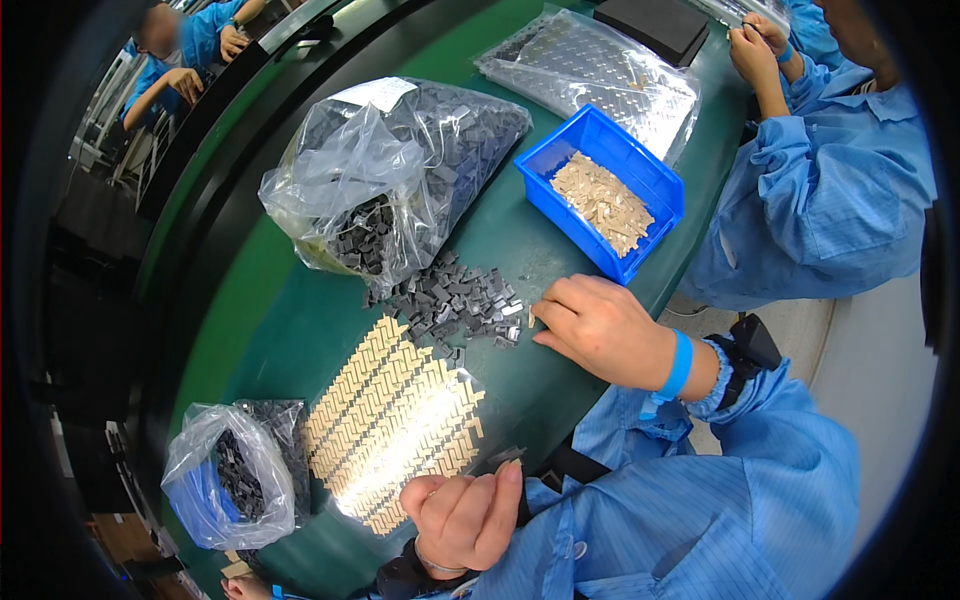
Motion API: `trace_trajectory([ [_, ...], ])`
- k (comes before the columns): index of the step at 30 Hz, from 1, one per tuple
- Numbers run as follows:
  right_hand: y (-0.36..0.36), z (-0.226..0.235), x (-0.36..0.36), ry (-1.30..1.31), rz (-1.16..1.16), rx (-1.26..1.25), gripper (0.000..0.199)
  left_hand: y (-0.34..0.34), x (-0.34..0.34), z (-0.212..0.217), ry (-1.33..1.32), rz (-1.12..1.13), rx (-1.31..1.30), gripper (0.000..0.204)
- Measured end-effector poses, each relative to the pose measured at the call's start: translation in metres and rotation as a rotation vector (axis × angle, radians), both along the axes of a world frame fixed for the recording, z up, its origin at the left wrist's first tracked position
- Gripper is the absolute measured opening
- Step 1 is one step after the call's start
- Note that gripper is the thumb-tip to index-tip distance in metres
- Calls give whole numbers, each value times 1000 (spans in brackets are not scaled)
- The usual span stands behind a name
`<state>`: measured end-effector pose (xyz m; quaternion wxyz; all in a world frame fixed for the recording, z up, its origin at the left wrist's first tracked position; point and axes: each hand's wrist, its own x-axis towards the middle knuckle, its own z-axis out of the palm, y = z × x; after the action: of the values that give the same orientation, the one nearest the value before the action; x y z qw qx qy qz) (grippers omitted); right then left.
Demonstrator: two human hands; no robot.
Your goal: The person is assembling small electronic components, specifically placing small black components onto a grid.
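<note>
My right hand [605, 330] is closed, its thumb and forefinger pinched at a small tan piece [531, 317] beside a loose pile of small dark grey rectangular pieces [450, 300]. Closer to me, my left hand [462, 520] is curled with thumb and fingers together; something small shows at its fingertips, too small to make out. Just beyond that hand lies a clear sheet [470, 385] covered with rows of tan pieces [390, 420] in a slanted pattern, with glare across its lower part.
Past my right hand stands a blue bin [648, 262] of tan pieces. A large clear bag [350, 160] of dark pieces slumps behind the pile. A smaller bag-lined blue container [200, 500] sits left. Far back are a bagged sheet [600, 75] and black block [655, 25]. A co-worker [830, 190] sits right.
</note>
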<state>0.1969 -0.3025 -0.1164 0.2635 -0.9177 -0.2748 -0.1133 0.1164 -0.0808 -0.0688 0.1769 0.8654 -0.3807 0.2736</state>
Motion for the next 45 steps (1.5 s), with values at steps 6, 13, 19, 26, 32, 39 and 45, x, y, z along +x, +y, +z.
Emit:
trace_trajectory([
  [6,6,-21,8,-147,9,-22,10,1,-2,0,-3,-14,-21,27],
  [13,7,-17,12,-151,37,-34,7,0,-3,0,0,-18,-30,27],
  [19,13,-16,8,-81,-17,76,9,0,-4,-3,26,-19,-38,27],
  [26,15,-19,6,-79,-28,37,5,-1,-3,-2,22,-4,-59,27],
  [32,10,-19,2,-116,-22,-50,4,6,-8,-2,23,6,-32,26],
  [39,9,-21,6,-112,49,-62,6,6,-9,-1,-14,18,-61,26],
  [45,6,-22,5,-90,58,37,15,3,-8,-2,28,8,-55,26],
])
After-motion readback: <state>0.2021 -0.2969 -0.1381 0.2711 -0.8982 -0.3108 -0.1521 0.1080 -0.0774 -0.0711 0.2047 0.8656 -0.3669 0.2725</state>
